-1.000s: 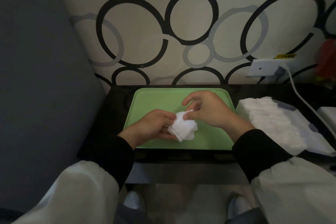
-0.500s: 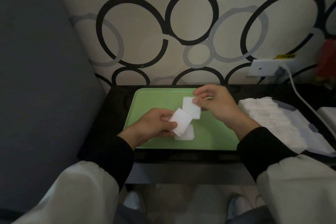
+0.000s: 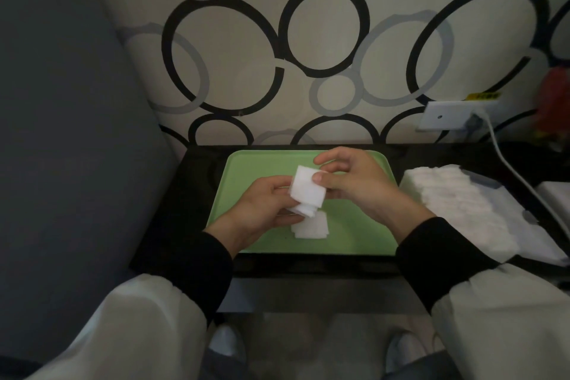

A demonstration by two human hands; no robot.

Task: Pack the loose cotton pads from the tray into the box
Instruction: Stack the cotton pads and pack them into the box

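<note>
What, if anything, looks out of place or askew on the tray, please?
Nothing looks spilled or damaged. The loose pads lying on the green tray are unevenly fanned, and the held pads, gripped by the left hand and right hand, sit tilted.

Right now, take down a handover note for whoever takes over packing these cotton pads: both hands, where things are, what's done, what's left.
Left hand grips a small stack of pads above the green tray.
Right hand pinches the top pad against that stack.
A few loose pads lie on the tray, below the hands.
The box, right of the tray, already holds a long row of pads.
Left to do: gather the loose pads, then put the whole stack in the box.
</note>
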